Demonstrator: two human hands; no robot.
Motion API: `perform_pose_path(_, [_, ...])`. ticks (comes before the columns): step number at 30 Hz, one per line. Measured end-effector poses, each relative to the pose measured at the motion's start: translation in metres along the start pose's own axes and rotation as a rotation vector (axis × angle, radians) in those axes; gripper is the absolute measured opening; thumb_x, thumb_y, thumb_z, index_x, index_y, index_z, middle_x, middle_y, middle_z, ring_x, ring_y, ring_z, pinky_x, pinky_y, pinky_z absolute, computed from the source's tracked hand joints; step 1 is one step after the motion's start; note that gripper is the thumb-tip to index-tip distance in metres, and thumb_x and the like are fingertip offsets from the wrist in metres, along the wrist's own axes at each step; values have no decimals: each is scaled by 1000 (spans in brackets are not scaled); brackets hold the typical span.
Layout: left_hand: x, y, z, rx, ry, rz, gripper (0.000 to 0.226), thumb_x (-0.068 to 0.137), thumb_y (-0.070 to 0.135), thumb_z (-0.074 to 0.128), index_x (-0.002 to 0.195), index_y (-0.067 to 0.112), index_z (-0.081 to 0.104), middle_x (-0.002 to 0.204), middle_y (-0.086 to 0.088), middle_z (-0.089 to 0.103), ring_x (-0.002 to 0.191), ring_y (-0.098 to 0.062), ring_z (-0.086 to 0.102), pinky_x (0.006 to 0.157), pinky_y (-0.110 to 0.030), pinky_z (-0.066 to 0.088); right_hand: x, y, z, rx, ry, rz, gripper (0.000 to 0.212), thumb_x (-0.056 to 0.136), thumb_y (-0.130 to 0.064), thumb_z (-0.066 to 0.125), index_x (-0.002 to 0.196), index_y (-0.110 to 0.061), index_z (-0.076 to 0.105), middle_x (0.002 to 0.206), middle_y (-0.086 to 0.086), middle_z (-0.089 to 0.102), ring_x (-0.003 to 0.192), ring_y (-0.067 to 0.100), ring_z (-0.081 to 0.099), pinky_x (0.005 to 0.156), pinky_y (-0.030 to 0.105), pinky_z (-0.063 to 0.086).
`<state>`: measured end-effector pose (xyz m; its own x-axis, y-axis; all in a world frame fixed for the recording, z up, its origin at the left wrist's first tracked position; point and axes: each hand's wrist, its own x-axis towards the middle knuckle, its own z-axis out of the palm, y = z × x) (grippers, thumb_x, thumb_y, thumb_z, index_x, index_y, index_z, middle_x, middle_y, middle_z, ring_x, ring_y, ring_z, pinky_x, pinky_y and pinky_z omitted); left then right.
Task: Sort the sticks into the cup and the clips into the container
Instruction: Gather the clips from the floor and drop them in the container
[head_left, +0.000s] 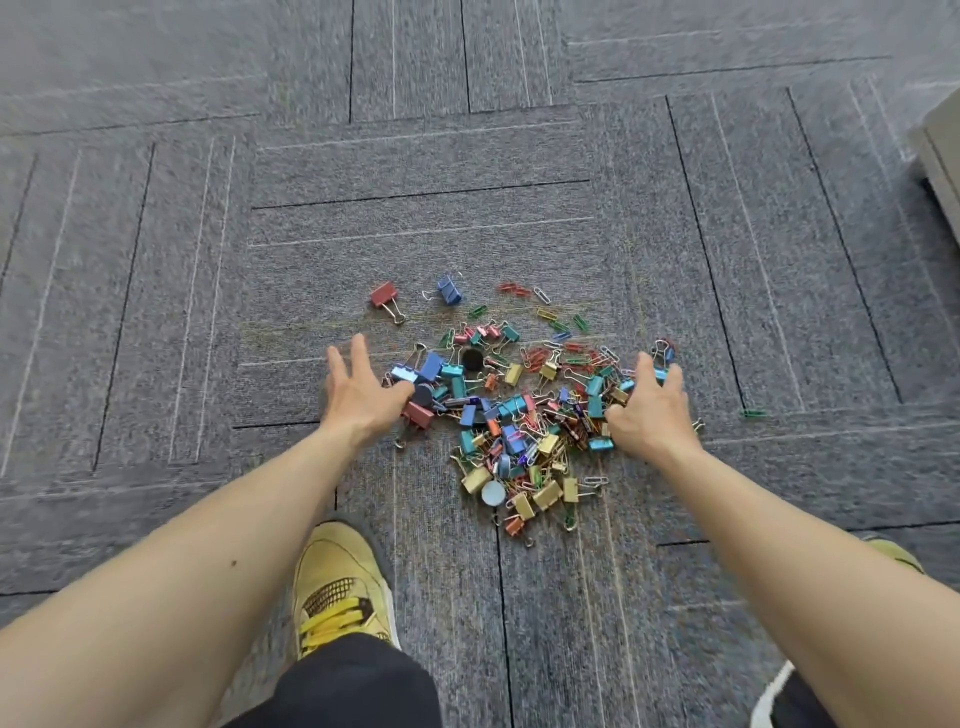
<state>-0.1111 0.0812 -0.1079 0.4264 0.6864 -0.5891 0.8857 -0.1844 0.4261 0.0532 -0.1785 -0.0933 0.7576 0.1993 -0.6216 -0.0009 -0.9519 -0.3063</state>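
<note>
A heap of coloured binder clips and paper clips (524, 415) lies spread on the grey carpet. My left hand (363, 395) rests at the heap's left edge, fingers apart, its thumb touching clips there. At the right edge my right hand (649, 410) is spread over the clips with curled fingers. A red binder clip (383, 295) and a blue binder clip (449, 290) lie apart beyond the heap. Thin yellow sticks (519, 310) show faintly on the carpet under the far clips. I see no cup and no container.
My yellow shoe (337, 587) stands on the carpet just before the heap, and a second shoe (896, 553) peeks out behind my right forearm. A grey furniture corner (940, 150) juts in at the right edge. A lone green clip (753, 413) lies right of the heap.
</note>
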Motion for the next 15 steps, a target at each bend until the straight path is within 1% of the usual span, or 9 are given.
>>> perform_pose_path(4, [15,4,12,-6,-64,84,100,89,41,64,153,33,-13,159,3,-28,149,-25,-13,119,-58,6,17,-4,0,-4,-74,-42,80,93,-13,49,157,-20,1,164,12,-13,151,33,3,119,50,23])
perform_pose_path(8, [27,11,17,57,-43,142,99,91,44,59,153,29,-17,159,2,-27,148,-20,-18,120,-51,-5,27,-21,-2,-26,-90,-145,76,95,-13,48,157,-19,5,164,5,-12,152,29,4,120,47,21])
perform_pose_path(11, [40,21,13,42,-7,206,100,92,44,58,153,27,-19,160,2,-26,148,-16,-17,120,-49,-2,33,-37,-1,-57,-123,-259,76,95,-12,47,158,-18,5,165,2,-10,152,24,3,120,44,18])
perform_pose_path(15, [60,36,6,11,16,218,96,94,40,55,153,24,-19,160,4,-24,148,-14,-17,121,-50,-1,42,-55,3,-72,-181,-365,73,97,-13,45,158,-16,5,165,0,-10,152,20,1,120,38,16])
